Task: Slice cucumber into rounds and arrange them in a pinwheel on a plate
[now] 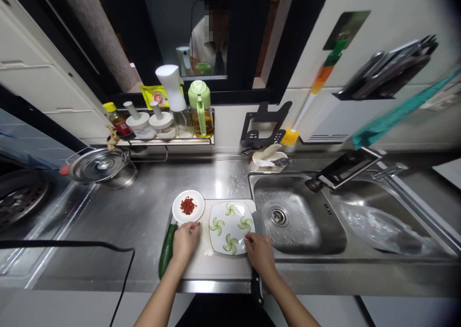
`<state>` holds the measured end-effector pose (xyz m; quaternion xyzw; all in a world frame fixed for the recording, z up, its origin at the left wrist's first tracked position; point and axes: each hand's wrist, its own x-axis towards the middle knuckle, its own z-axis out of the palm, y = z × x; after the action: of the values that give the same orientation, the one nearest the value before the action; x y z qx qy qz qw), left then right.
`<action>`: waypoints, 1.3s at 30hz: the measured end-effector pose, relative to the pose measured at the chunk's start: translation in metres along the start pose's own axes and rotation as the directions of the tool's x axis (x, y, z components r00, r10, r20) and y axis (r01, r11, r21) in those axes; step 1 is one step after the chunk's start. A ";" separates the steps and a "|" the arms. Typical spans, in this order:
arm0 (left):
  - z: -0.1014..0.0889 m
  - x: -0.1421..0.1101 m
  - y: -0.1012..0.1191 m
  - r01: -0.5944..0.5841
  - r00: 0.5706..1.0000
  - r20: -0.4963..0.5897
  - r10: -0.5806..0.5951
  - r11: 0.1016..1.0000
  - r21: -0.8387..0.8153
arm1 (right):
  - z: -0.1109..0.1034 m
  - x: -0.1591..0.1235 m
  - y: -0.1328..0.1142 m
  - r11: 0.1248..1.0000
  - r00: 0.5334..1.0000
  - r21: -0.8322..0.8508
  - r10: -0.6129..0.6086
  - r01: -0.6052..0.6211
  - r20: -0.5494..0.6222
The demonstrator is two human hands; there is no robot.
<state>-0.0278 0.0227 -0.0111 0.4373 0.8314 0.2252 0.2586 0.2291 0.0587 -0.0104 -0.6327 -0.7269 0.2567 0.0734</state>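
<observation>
A white square plate (219,245) lies on the cutting board (216,270), carrying thin green-edged cucumber slices (230,243) set out in several pinwheels. My right hand (260,252) is at the plate's right rim, fingers drawn together; what they may pinch is hidden. Left of the plate, my left hand (185,243) is closed in a pinch over the board, its contents too small to make out. Just above it sits a small round white dish (179,212) with chopped red bits (188,205). A whole dark green cucumber (166,252) lies beside my left wrist.
A knife's black handle (257,287) juts over the counter's front edge, by my right wrist. The sink (298,221) is on the right, with a plastic bag (385,228) in its far basin. A lidded pot (120,175) and a seasoning shelf (173,141) stand at the left and back.
</observation>
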 end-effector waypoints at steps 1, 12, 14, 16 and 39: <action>0.006 -0.005 0.006 -0.018 1.000 0.018 0.019 0.999 -0.032 | 0.001 0.002 -0.004 1.000 1.000 0.012 -0.015 0.015 0.001; 0.054 -0.020 0.030 -0.185 0.983 0.006 0.185 0.981 0.057 | 0.021 0.027 -0.053 0.992 0.988 -0.017 -0.124 0.126 0.090; 0.057 -0.020 0.029 -0.190 0.981 -0.007 0.192 0.979 0.074 | 0.025 0.030 -0.058 0.989 0.984 -0.011 -0.146 0.148 0.097; 0.061 -0.020 0.028 -0.192 0.981 -0.020 0.194 0.978 0.077 | 0.027 0.032 -0.061 0.986 0.981 -0.005 -0.166 0.168 0.100; 0.066 -0.016 0.029 -0.139 0.989 -0.036 0.142 0.988 0.071 | 0.041 0.032 -0.058 0.968 0.963 -0.008 -0.251 0.253 0.095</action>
<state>0.0391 0.0340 -0.0402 0.4987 0.8108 0.2233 0.2099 0.1543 0.0743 -0.0258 -0.5232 -0.8066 0.2673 0.0648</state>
